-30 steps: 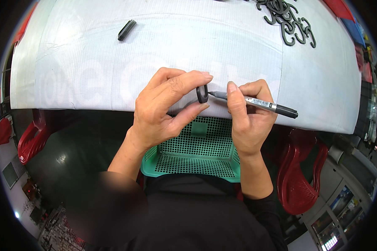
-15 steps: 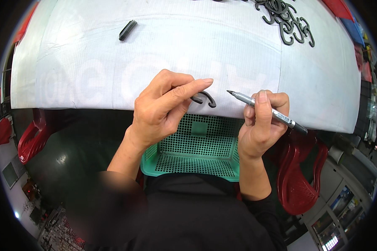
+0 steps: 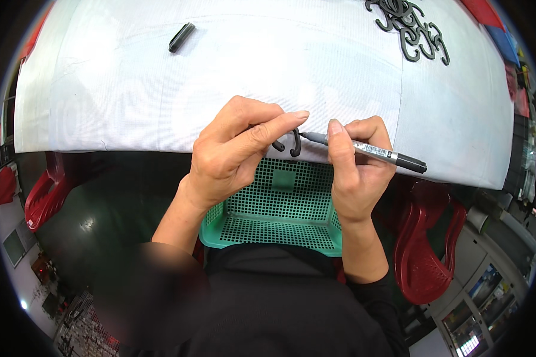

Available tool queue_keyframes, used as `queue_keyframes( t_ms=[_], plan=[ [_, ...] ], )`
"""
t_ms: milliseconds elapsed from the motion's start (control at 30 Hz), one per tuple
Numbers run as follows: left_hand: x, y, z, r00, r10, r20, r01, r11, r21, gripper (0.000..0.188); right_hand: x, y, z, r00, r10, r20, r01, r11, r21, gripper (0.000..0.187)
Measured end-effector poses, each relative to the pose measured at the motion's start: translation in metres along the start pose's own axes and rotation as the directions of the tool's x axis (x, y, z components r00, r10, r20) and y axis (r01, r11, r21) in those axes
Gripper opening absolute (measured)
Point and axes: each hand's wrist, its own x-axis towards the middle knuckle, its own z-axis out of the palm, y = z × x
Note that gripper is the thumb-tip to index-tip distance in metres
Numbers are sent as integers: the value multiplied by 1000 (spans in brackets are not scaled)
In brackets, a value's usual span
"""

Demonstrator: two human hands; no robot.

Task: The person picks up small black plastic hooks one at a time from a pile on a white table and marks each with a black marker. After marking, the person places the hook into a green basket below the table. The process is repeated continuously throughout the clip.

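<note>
My left hand (image 3: pixel 238 152) presses a small black curved hook piece (image 3: pixel 292 144) against the near edge of the white-covered table (image 3: pixel 131 101), thumb and fingers pinched around it. My right hand (image 3: pixel 354 172) grips a black marker pen (image 3: pixel 369 151) with its tip touching the hook piece. The pen's barrel points right. The black pen cap (image 3: pixel 181 37) lies alone on the table at the far left.
A green mesh basket (image 3: pixel 280 211) sits on my lap just under the table edge. A pile of several black hook pieces (image 3: pixel 414 27) lies at the far right of the table. Red plastic stools (image 3: pixel 426 238) stand on either side below.
The pen drew back to the right from the piece, then came back; its tip now touches the hook piece held by my left hand.
</note>
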Motion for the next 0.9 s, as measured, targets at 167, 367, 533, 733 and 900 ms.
queue_keyframes(
  t_ms=[167, 367, 533, 733, 900],
  plan=[
    [-1, -2, -1, 999, 17, 29, -17, 1000, -12, 54, 2, 1, -1, 999, -47, 14, 47, 998, -46, 20],
    [-1, -2, -1, 1000, 24, 20, -23, 1000, -8, 53, 2, 0, 1, 1000, -26, 14, 27, 999, -36, 20],
    [-2, -2, -2, 1000, 17, 17, -17, 1000, -7, 53, -1, 0, -5, 1000, -1, -30, 3, 999, 50, 16],
    [7, -2, -20, 924, 26, 382, 76, 965, -249, 42, 18, -1, -19, 981, -109, -159, 125, 987, 96, 17],
    [17, -1, -25, 901, 62, 429, 102, 931, -350, 36, 89, 0, -50, 916, -382, -119, 295, 845, -445, 15]
  ],
)
